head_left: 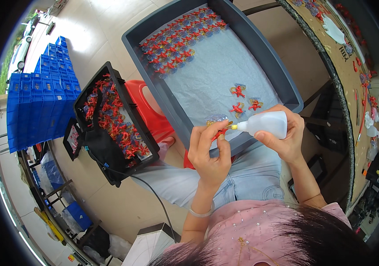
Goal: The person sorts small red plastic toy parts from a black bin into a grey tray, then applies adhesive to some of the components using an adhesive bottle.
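Observation:
My left hand [209, 148] pinches a small red figure piece [218, 133] with clear and yellow parts, over the near edge of a large grey tray [289, 84]. In my right hand [282, 135] is a white translucent squeeze bottle [265, 124], tipped sideways. Its yellow nozzle points left and meets or nearly meets the piece; the exact contact is too small to tell. Just beyond my hands, three loose red figure pieces [237, 107] lie on the tray's white lining [216, 66]. Rows of similar pieces [176, 42] fill the tray's far left part.
To the left, a black crate [154, 153] holds a heap of red, yellow and clear pieces, with a black bag [105, 153] over its near end. A red stool [143, 102] stands between crate and tray. Stacked blue crates [43, 102] are farther left. A workbench [331, 53] curves along the right.

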A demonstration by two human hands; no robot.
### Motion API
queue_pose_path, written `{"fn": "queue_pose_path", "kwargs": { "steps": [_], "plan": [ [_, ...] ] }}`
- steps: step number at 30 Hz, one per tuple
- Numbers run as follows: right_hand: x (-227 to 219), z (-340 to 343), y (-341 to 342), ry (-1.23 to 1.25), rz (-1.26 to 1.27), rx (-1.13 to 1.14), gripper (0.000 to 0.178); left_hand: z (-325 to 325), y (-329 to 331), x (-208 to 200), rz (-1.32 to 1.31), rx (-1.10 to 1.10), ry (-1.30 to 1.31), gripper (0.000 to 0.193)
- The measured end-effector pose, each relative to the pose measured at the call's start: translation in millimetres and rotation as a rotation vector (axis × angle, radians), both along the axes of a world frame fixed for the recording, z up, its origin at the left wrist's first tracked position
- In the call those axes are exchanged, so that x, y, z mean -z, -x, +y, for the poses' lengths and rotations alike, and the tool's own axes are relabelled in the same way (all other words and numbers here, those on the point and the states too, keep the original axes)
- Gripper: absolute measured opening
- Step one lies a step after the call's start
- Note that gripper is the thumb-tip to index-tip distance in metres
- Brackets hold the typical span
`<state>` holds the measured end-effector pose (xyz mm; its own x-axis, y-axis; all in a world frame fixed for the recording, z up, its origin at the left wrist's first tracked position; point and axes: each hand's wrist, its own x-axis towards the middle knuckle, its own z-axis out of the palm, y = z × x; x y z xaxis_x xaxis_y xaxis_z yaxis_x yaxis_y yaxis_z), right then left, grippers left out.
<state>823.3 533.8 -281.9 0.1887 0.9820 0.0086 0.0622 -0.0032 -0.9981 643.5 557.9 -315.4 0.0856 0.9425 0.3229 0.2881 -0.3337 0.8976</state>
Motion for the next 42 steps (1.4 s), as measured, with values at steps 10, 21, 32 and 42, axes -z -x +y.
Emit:
{"fn": "queue_pose_path", "kwargs": {
  "steps": [10,21,32,42],
  "plan": [
    [-14,6,-1,-0.176,-0.331,-0.064,0.032,1,-1,2,-0.03,0.001,0.001,0.035],
    [-9,3,-2,-0.152,-0.252,-0.031,0.032,1,-3,1,-0.006,0.015,0.007,0.033],
    [14,6,-37,0.038,0.493,-0.147,0.056,1,-3,-5,-0.473,0.018,0.274,0.028],
    [22,24,13,0.044,0.174,-0.147,0.011,0,-5,-6,-0.468,0.023,0.43,0.023]
  ]
}}
